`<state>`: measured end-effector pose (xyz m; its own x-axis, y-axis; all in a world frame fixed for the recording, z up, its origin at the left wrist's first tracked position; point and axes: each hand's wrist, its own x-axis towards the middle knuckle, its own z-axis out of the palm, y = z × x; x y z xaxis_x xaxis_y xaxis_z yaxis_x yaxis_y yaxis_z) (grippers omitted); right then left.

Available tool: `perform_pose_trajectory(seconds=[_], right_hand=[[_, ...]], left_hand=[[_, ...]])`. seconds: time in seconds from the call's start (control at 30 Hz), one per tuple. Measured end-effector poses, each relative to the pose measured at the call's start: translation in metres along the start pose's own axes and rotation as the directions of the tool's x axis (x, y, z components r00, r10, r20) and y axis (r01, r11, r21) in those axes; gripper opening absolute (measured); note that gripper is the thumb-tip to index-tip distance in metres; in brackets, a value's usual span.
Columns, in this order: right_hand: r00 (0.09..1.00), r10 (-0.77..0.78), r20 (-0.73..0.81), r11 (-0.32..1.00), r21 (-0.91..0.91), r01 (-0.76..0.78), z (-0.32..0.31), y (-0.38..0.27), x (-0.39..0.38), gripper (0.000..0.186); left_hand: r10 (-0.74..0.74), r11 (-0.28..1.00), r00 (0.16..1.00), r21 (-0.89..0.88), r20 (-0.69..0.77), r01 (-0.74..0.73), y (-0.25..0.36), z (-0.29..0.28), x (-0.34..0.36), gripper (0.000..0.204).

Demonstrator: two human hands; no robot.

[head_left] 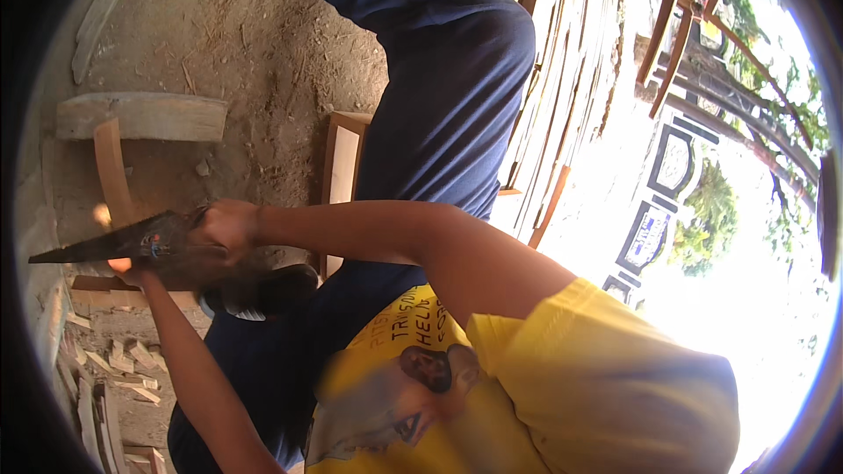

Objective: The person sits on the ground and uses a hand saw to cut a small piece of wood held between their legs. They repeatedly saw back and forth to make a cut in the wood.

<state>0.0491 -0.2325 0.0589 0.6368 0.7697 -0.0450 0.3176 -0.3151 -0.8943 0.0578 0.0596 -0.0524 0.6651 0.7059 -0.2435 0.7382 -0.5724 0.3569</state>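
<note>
My right hand (pixel 224 233) is closed round the handle end of a handsaw, slightly blurred. The saw's dark, tapering blade (pixel 97 241) points left, its tip far out at the left. My left hand (pixel 129 271) is partly hidden behind the blade, with a fingertip showing above it. It grips a narrow, curved brown wooden strip (pixel 112 171), which the blade crosses. The strip's far end leans on a thick, greyish board (pixel 145 117). A dark-edged piece of wood (pixel 97 283) lies just below my left hand.
Bare soil with shavings (pixel 255 61) surrounds the work. My black shoe (pixel 272 290) is close to the saw handle. A wooden block (pixel 342 158) stands by my leg (pixel 448 96). Wood offcuts (pixel 132 360) lie lower left; long planks (pixel 571 61) are stacked on the right.
</note>
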Motion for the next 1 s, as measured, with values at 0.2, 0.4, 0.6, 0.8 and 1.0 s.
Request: perform_pose_trajectory(seconds=[0.2,0.4,0.6,0.8,1.0], right_hand=[[0.999,0.053,0.006,0.982,0.180,-0.054,0.005,0.003,-0.009,0.024],[0.991,0.034,0.128,0.991,0.127,-0.051,-0.031,0.000,0.009,0.022],[0.993,-0.120,-0.012,0.992,-0.046,0.119,-0.036,-0.024,0.017,0.022],[0.998,-0.044,0.047,0.999,0.026,0.043,-0.014,-0.021,0.007,0.029],[0.997,-0.062,-0.053,0.986,0.149,0.069,-0.030,-0.019,-0.009,0.023]], left_hand=[[0.047,0.999,0.999,-0.022,-0.004,-0.047,-0.005,-0.003,-0.003,0.041],[0.013,0.997,0.999,-0.075,-0.050,-0.016,-0.025,-0.010,-0.018,0.044],[0.059,0.978,0.941,-0.169,-0.332,-0.121,0.024,-0.015,-0.053,0.038],[-0.106,0.994,0.968,-0.059,-0.227,0.094,0.046,-0.038,-0.062,0.035],[-0.145,0.988,0.975,0.026,-0.168,0.152,0.049,-0.040,-0.060,0.040]])
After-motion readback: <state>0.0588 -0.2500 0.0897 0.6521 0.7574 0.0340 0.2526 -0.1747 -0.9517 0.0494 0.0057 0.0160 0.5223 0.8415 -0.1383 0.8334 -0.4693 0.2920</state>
